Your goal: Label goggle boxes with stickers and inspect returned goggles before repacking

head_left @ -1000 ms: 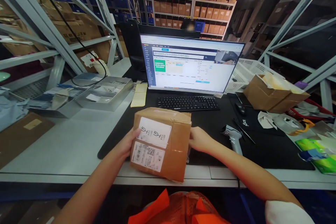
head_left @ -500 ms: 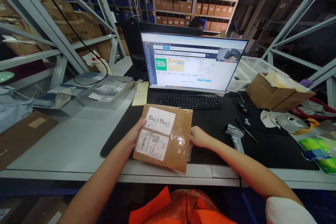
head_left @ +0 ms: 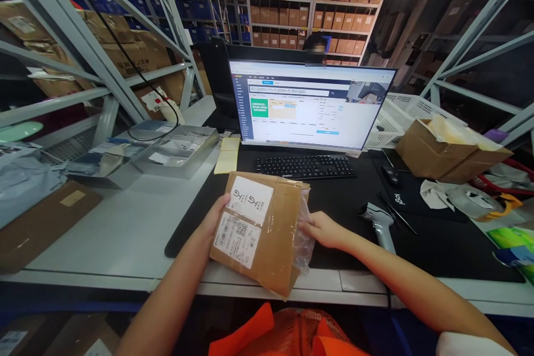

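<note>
A brown cardboard parcel [head_left: 273,233] with two white labels on top sits at the near edge of the black desk mat [head_left: 417,233]. My left hand [head_left: 214,217] grips its left side, thumb on the labelled top. My right hand [head_left: 323,229] pinches a strip of clear tape [head_left: 305,236] that lifts off the parcel's right side. A grey barcode scanner [head_left: 377,222] lies on the mat to the right of my right hand.
Behind the parcel stand a black keyboard [head_left: 306,166] and a lit monitor [head_left: 311,107]. Metal trays [head_left: 175,150] lie at left, an open carton [head_left: 442,153] and a white basket [head_left: 390,122] at right. Shelving with cartons stands all round.
The parcel has been tipped and turned a little, and my right hand has pulled clear tape away from its right side.
</note>
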`<state>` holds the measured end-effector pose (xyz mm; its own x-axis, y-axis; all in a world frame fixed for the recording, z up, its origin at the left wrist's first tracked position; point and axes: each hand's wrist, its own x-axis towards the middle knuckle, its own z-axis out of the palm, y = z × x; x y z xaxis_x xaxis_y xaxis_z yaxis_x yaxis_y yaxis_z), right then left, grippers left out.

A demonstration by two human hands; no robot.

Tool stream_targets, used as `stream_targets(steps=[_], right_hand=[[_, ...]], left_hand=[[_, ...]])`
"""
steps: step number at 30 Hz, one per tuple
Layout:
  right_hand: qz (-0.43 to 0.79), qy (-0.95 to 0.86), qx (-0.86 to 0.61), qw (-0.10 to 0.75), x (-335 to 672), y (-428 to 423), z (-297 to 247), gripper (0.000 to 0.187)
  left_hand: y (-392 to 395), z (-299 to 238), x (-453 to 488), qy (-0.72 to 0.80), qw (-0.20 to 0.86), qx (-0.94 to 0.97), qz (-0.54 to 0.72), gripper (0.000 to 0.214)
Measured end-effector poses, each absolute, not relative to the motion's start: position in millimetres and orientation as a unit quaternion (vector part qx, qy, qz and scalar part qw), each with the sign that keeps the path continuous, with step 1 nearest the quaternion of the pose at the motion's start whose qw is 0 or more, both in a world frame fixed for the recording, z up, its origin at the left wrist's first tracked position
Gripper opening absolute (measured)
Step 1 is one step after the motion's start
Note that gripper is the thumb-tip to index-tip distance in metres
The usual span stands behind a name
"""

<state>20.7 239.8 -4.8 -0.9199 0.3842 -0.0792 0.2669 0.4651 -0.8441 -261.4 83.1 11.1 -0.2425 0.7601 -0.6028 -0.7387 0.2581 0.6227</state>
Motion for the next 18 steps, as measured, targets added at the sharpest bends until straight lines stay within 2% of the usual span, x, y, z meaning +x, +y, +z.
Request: stream_targets(steps=[5,8,11,13,15,18], right_hand=[[0.494,-0.841,-0.200,0.092,15.7,243.5,-6.1,0.049],[0.459,-0.846,-0.235,0.134,9.6,242.5,0.4,0.040],[0.375,-0.848,-0.277,0.254,6.7,230.6,13.0,0.020],[0.339,-0.849,-0.239,0.326,5.0,219.3,21.1,0.014],[0.380,-0.840,-0.180,0.344,-0.2,209.8,25.2,0.017],[0.507,-0.784,-0.159,0.320,-17.1,203.0,21.6,0.023]], left_hand=[[80.1,7.1,-265.5,0.494,0.611,0.018,0.618,0.063],[79.9,6.9,-264.4,0.491,0.599,0.021,0.632,0.058],[79.6,5.2,-260.2,0.486,0.586,0.041,0.647,0.055],[78.2,3.2,-255.8,0.484,0.573,0.056,0.659,0.053],[75.5,0.8,-250.8,0.486,0.561,0.058,0.668,0.050],[70.0,-4.0,-244.6,0.490,0.533,0.067,0.687,0.049]])
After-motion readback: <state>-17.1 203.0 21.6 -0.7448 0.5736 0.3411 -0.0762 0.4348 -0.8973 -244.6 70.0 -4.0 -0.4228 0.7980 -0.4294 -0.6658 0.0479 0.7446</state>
